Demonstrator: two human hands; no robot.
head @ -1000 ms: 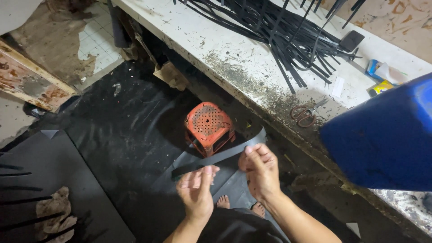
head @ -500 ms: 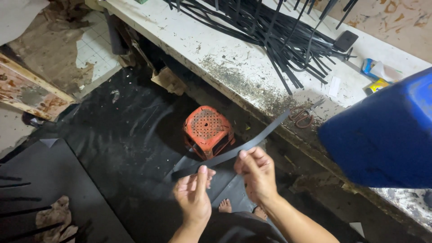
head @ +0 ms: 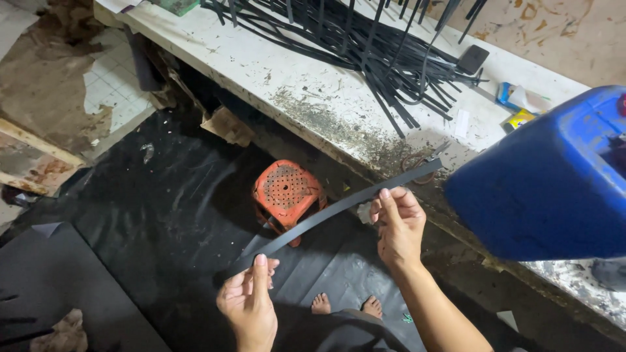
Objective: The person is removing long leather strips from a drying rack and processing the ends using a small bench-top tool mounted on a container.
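Observation:
I hold a long flat black rubber strip (head: 339, 207) slanting up to the right. My left hand (head: 250, 303) pinches its lower end between thumb and fingers. My right hand (head: 398, 221) grips it higher up, close to its upper tip, which reaches the edge of the white workbench (head: 313, 98). Below the strip stands a small red perforated plastic stool (head: 287, 193) on a black sheet (head: 163, 215). My bare feet (head: 345, 304) show beneath my arms.
A heap of black rubber strips (head: 365, 39) lies on the workbench. A large blue plastic jerrycan (head: 554, 182) stands at the right. Scissors (head: 424, 156) rest at the bench edge. Dark boards (head: 45, 287) lie lower left, cardboard (head: 228, 125) under the bench.
Both hands have moved apart along the strip, straightening it. Its upper end has risen toward the bench edge.

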